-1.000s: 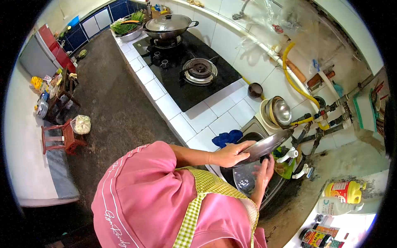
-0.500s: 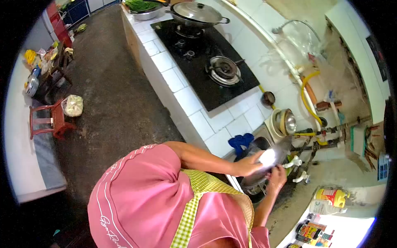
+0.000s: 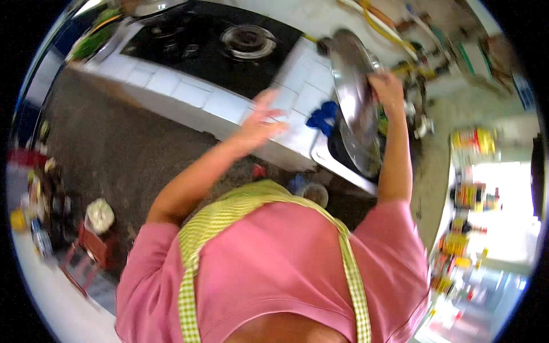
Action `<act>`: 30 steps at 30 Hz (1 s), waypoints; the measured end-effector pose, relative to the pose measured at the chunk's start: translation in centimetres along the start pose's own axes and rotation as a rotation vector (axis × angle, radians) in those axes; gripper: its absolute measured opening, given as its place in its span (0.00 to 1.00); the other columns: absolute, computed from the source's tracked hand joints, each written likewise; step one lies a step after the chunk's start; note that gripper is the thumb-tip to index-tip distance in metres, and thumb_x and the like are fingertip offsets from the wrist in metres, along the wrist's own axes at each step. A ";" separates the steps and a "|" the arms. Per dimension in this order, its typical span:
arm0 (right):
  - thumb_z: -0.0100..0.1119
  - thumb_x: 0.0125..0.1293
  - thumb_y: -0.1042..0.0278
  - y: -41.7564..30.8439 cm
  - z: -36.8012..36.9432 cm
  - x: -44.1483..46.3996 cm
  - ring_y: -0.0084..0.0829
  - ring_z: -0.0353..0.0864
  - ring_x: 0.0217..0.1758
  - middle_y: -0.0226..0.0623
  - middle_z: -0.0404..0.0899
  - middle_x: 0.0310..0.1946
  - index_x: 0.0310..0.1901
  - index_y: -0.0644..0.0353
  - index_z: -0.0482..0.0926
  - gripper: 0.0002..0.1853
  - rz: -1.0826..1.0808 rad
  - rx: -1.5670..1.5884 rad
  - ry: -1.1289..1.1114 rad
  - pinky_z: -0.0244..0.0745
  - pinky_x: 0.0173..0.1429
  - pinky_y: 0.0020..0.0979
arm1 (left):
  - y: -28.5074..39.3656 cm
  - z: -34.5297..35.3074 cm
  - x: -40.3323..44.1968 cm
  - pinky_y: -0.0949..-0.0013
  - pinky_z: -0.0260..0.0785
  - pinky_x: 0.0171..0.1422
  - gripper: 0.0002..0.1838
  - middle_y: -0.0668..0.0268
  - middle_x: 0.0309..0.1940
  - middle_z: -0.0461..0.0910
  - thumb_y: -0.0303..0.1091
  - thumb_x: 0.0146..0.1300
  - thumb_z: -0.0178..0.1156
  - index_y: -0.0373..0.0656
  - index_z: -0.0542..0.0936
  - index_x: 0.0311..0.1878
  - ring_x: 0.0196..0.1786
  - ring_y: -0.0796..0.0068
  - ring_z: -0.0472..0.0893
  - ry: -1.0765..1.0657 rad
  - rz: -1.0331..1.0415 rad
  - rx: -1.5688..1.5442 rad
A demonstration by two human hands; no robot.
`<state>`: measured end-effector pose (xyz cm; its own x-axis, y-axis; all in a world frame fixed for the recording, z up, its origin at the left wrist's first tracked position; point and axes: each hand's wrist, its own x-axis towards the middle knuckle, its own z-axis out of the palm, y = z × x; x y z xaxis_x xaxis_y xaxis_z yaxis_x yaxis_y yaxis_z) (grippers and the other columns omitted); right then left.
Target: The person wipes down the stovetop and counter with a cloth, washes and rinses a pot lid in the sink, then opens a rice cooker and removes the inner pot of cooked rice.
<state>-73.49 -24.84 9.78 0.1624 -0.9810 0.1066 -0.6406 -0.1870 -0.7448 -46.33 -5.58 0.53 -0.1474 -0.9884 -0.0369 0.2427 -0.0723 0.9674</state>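
Note:
My right hand [image 3: 387, 91] is closed on the right side of a large, round, shiny metal lid or shallow pan [image 3: 351, 86]; I cannot tell which. It is tilted on edge above the black sink [image 3: 337, 151], and its lower part reaches down into the basin. My left hand [image 3: 260, 126] is blurred, with fingers apart and nothing in them, over the front edge of the white tiled counter [image 3: 214, 106]. A blue cloth [image 3: 323, 118] lies beside the sink, left of the metal piece.
A black gas stove [image 3: 200, 54] is set in the counter, with a covered pan [image 3: 151, 6] at its far end. Greens [image 3: 94, 43] sit in a bowl at the far left. Bottles and jars [image 3: 469, 195] line the windowsill. A red stool [image 3: 94, 246] stands on the floor.
My left hand has let go of the metal piece and swung left over the counter edge. My right hand has raised the piece and tipped it more upright. The view has turned.

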 end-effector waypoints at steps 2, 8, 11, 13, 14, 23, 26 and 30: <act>0.59 0.48 0.55 -2.2 -0.3 2.9 0.24 0.72 0.17 0.34 0.74 0.16 0.41 0.60 0.79 0.21 -0.102 -0.147 0.081 0.69 0.28 0.27 | -0.1 -5.0 -4.2 0.67 0.67 0.46 0.36 0.55 0.54 0.66 0.40 0.56 0.57 0.55 0.50 0.65 0.46 0.69 0.73 0.261 -0.176 -0.008; 0.57 0.48 0.68 -15.6 5.6 7.8 0.25 0.72 0.22 0.36 0.76 0.23 0.35 0.64 0.77 0.12 -0.164 0.007 -0.051 0.67 0.25 0.26 | -1.8 -16.1 -12.7 0.72 0.70 0.35 0.33 0.62 0.45 0.74 0.42 0.53 0.60 0.49 0.59 0.61 0.35 0.72 0.78 0.657 -0.366 0.018; 0.59 0.49 0.58 -18.1 12.5 16.7 0.22 0.71 0.19 0.34 0.76 0.21 0.43 0.60 0.77 0.20 -0.560 -0.208 -0.108 0.67 0.25 0.25 | 0.2 -18.2 -12.0 0.76 0.70 0.29 0.28 0.64 0.40 0.75 0.40 0.55 0.58 0.48 0.62 0.58 0.31 0.76 0.78 0.701 -0.349 0.068; 0.59 0.46 0.54 -23.0 17.4 19.7 0.29 0.75 0.34 0.41 0.78 0.34 0.44 0.57 0.78 0.23 -0.648 -0.211 -0.130 0.69 0.39 0.29 | 0.1 -21.0 -10.7 0.76 0.69 0.29 0.27 0.64 0.39 0.75 0.39 0.55 0.58 0.48 0.63 0.57 0.30 0.76 0.77 0.704 -0.293 0.037; 0.58 0.43 0.51 -25.1 19.9 21.3 0.36 0.77 0.47 0.45 0.77 0.44 0.44 0.55 0.78 0.25 -0.602 -0.175 -0.188 0.70 0.52 0.32 | 0.1 -22.2 -10.0 0.77 0.69 0.29 0.26 0.65 0.39 0.75 0.39 0.55 0.58 0.48 0.64 0.57 0.30 0.77 0.77 0.693 -0.280 0.031; 0.57 0.41 0.56 -38.9 42.7 33.7 0.41 0.76 0.45 0.42 0.78 0.41 0.42 0.52 0.79 0.22 -0.746 -0.328 -0.406 0.70 0.52 0.33 | -0.3 -31.6 -12.7 0.74 0.68 0.29 0.23 0.65 0.37 0.72 0.37 0.57 0.55 0.48 0.65 0.56 0.31 0.75 0.76 1.018 -0.287 0.002; 0.57 0.41 0.56 -39.8 47.9 36.1 0.43 0.76 0.45 0.44 0.78 0.41 0.41 0.52 0.80 0.22 -0.713 -0.362 -0.342 0.70 0.52 0.34 | -2.3 -33.0 -17.1 0.72 0.68 0.28 0.24 0.62 0.39 0.74 0.36 0.56 0.55 0.46 0.64 0.57 0.31 0.73 0.77 1.169 -0.429 -0.064; 0.57 0.41 0.56 -39.4 50.4 35.9 0.43 0.76 0.46 0.45 0.77 0.42 0.41 0.53 0.79 0.22 -0.682 -0.372 -0.339 0.69 0.53 0.35 | -2.3 -35.0 -20.4 0.71 0.68 0.26 0.24 0.61 0.39 0.74 0.36 0.56 0.54 0.46 0.63 0.57 0.30 0.71 0.77 1.299 -0.626 -0.231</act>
<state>-4.54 -50.06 9.77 0.7809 -0.5897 0.2060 -0.5166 -0.7951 -0.3176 -10.34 10.08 -9.75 0.6362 -0.2009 -0.7449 0.6296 -0.4227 0.6518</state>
